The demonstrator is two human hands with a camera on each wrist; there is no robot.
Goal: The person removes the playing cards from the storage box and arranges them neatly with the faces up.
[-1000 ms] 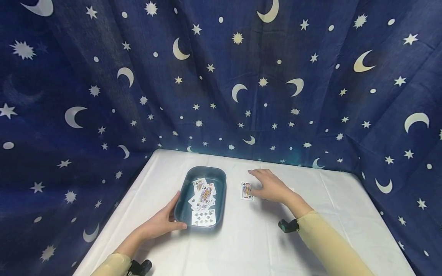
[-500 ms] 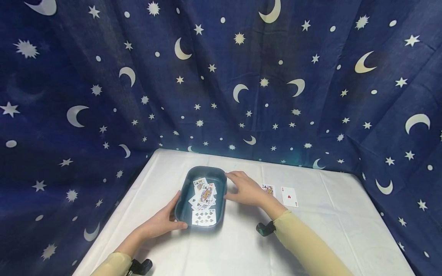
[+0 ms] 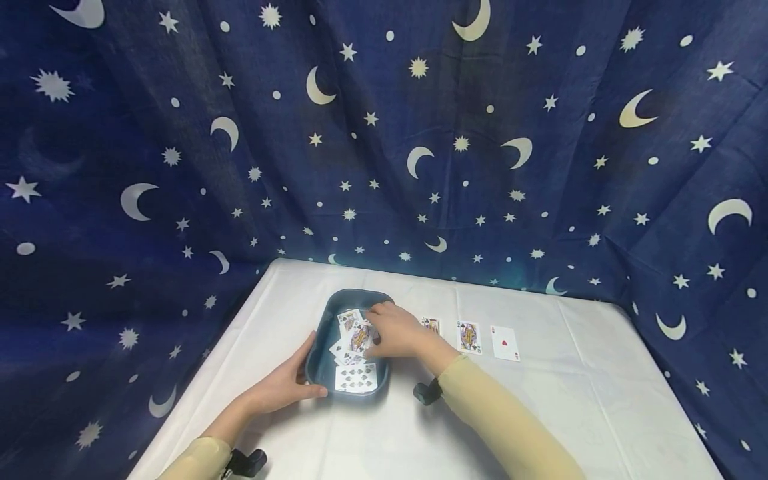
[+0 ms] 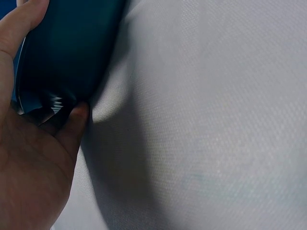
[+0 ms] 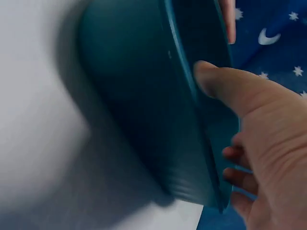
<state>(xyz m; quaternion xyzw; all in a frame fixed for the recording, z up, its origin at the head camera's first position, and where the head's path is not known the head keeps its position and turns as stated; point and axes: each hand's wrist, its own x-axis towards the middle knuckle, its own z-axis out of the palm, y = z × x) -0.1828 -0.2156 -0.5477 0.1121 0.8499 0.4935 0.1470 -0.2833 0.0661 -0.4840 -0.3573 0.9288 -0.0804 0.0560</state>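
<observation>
Left hand [image 3: 279, 390] grips left side of teal tray [image 3: 354, 297] on bench [image 3: 540, 413]; right hand [image 3: 397, 331] over right rim, fingers parted, beside jumbled playing cards [image 3: 355, 379] inside; ace of hearts [image 3: 505, 343] lies right.

Left hand [image 3: 281, 387] thumb spread, right hand [image 3: 396, 333] palm down, fingers bent
</observation>
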